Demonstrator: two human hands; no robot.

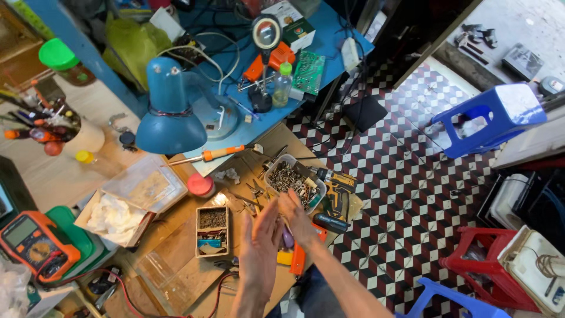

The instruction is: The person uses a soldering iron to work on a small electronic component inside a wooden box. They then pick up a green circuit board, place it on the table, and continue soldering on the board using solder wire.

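My left hand (259,247) and my right hand (297,217) are raised over the wooden workbench (176,259), palms facing and touching each other, fingers straight. Nothing shows between them. Just beyond the fingertips stands a clear plastic tub (292,179) full of small metal parts. A small wooden compartment box (212,231) of screws lies left of my left hand. A purple tool handle (287,238) and an orange tool (297,259) lie under the hands. Right of my right hand lies a cordless drill (335,197).
A blue desk lamp (170,112) stands at the back, an orange-handled screwdriver (215,155) beside it. An orange multimeter (35,244) sits far left, near an open box (115,218) with white cloth. A blue stool (488,118) and red stool (482,265) stand on the tiled floor at right.
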